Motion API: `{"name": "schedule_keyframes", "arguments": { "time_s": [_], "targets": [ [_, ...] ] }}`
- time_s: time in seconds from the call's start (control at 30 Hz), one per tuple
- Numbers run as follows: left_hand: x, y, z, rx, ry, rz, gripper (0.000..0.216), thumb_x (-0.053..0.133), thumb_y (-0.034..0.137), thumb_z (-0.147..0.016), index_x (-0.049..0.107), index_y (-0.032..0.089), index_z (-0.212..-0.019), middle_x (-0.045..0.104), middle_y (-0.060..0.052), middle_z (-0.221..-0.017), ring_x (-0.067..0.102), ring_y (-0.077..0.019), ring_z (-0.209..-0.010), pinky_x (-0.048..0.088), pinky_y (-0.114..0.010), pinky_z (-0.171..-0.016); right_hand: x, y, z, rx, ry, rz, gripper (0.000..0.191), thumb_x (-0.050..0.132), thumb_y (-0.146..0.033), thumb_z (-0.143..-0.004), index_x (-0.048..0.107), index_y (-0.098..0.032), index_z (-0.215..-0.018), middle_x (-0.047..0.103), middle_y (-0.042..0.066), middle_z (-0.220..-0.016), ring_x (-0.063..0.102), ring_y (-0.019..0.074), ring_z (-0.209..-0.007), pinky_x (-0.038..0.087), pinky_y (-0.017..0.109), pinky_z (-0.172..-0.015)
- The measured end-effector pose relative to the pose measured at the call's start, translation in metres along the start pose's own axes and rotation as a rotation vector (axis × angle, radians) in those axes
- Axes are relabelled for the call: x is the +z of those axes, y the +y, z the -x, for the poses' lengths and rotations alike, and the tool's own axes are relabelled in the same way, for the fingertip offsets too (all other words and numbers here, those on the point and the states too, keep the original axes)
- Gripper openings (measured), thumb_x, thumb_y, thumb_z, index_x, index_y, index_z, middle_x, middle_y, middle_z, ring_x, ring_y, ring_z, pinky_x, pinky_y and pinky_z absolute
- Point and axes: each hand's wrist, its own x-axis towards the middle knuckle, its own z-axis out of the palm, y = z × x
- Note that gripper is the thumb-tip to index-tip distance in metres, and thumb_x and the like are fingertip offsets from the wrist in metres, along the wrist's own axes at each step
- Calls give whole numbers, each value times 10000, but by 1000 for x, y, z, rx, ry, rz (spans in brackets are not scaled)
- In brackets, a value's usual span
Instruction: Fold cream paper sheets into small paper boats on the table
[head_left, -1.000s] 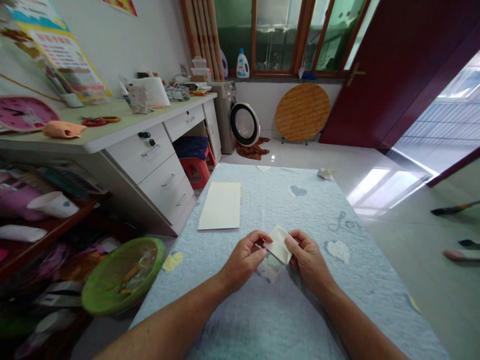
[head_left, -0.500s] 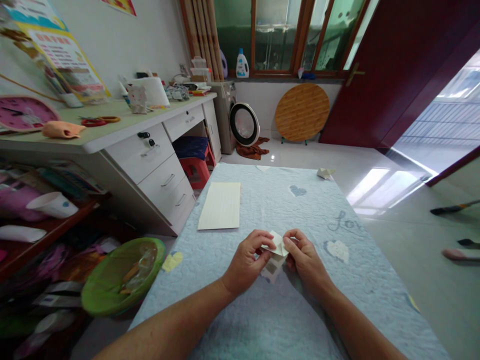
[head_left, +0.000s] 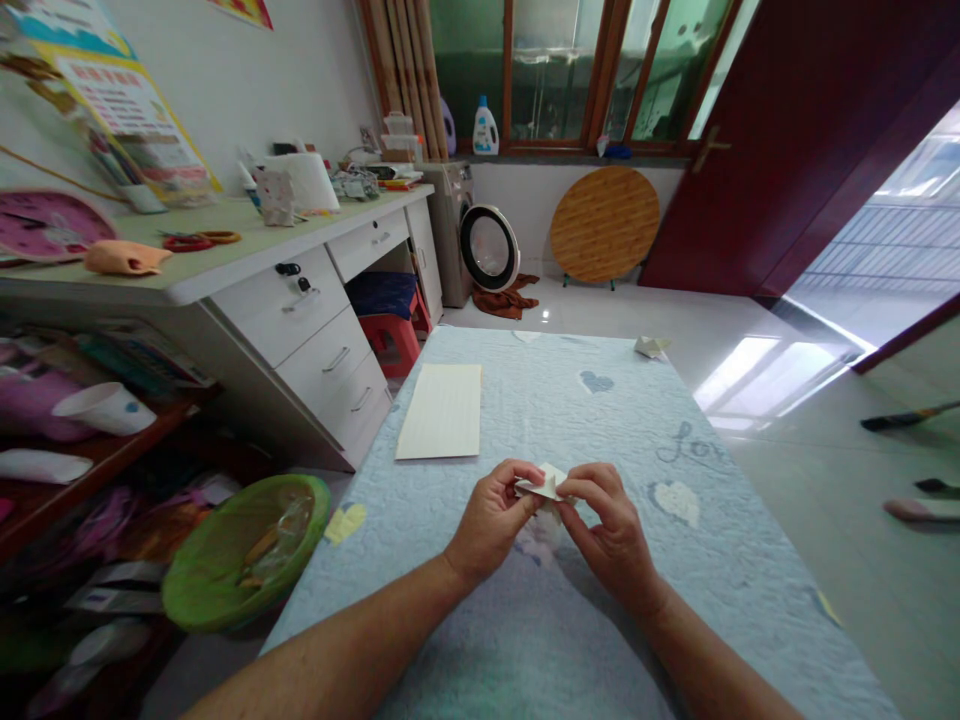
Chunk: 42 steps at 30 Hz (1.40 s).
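A small piece of folded pale paper [head_left: 551, 478] is held between my two hands, above the near half of the cloth-covered table [head_left: 525, 400]. My left hand [head_left: 491, 520] pinches its left side between thumb and fingers. On its right side, my right hand [head_left: 611, 525] grips the edge, thumb below and fingers on top. The fingers cover part of the folds. Beyond my left hand lies a stack of cream lined paper [head_left: 441, 412], flat on the table. A folded paper piece [head_left: 651, 346] rests at the far right corner.
To the left of the table stands a green basket [head_left: 244, 555] with plastic bags in it. A white desk [head_left: 300, 310] with drawers runs along the left wall, and a red stool [head_left: 390, 320] is tucked under it. An open washing machine [head_left: 450, 230] stands behind.
My right hand has turned, its thumb now under the paper and its fingers over it. The folded paper has tilted flatter, and its hanging lower part shows less.
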Motion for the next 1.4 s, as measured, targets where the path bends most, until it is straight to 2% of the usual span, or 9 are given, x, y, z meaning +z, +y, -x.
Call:
{"name": "schedule_keyframes", "arguments": {
  "time_s": [0.2, 0.37, 0.57, 0.73, 1.13, 1.23, 1.3, 1.4],
  "targets": [
    [2, 1, 1, -26, -8, 53, 237, 772, 300, -754, 622, 164, -877, 641, -11, -895, 590, -128, -784, 468, -223, -716, -2, -1, -1, -21, -21, -2, 155, 553, -124, -893, 658, -236, -874, 597, 30, -796, 533, 189, -783, 444, 339, -711],
    [2, 0, 2, -22, -26, 87, 221, 768, 272, -768, 620, 163, -890, 638, 1, -865, 582, -113, -767, 459, -212, -713, -3, 1, 0, -31, -49, -2, 217, 541, -98, -889, 678, -257, -943, 571, 26, -796, 518, 188, -787, 437, 333, -707],
    [2, 2, 2, -3, -20, 73, 191, 764, 262, -779, 630, 165, -874, 646, -7, -922, 596, -126, -821, 467, -226, -756, -5, 0, 0, -39, -86, -8, 295, 530, -62, -852, 690, -275, -979, 536, 25, -822, 509, 193, -817, 435, 333, -717],
    [0, 2, 1, 14, -17, 31, 164, 756, 271, -791, 657, 167, -868, 639, -12, -934, 595, -136, -843, 469, -233, -768, -7, -4, -3, -51, -98, -13, 237, 561, -94, -862, 692, -265, -961, 545, 32, -852, 514, 196, -846, 441, 347, -752],
    [-5, -6, 0, 73, -28, -77, 88, 729, 257, -814, 714, 183, -859, 646, -36, -962, 611, -177, -922, 472, -268, -814, -5, 2, 1, 90, -100, -246, 154, 581, -164, -903, 677, -274, -951, 544, 27, -932, 557, 182, -913, 456, 314, -803],
    [-6, -7, -1, 77, -14, -74, 68, 739, 242, -801, 725, 189, -839, 653, -34, -937, 613, -175, -913, 469, -269, -816, -2, 4, 2, 132, -31, -230, 156, 615, -165, -869, 616, -261, -992, 545, 25, -951, 545, 191, -938, 445, 324, -841],
    [-6, -6, -2, 69, -12, -73, 70, 743, 247, -797, 729, 187, -830, 655, -37, -928, 611, -175, -903, 469, -270, -808, -1, 5, 3, 146, 15, -181, 242, 653, -170, -830, 588, -251, -1048, 550, 35, -995, 535, 205, -976, 433, 338, -879],
    [-4, -5, -2, 47, -24, -64, 99, 746, 266, -790, 725, 176, -825, 653, -43, -922, 610, -175, -884, 470, -270, -781, 0, 6, 3, 149, -11, -133, 250, 664, -195, -830, 627, -246, -1072, 550, 49, -1027, 531, 211, -996, 428, 337, -888]
  ]
}}
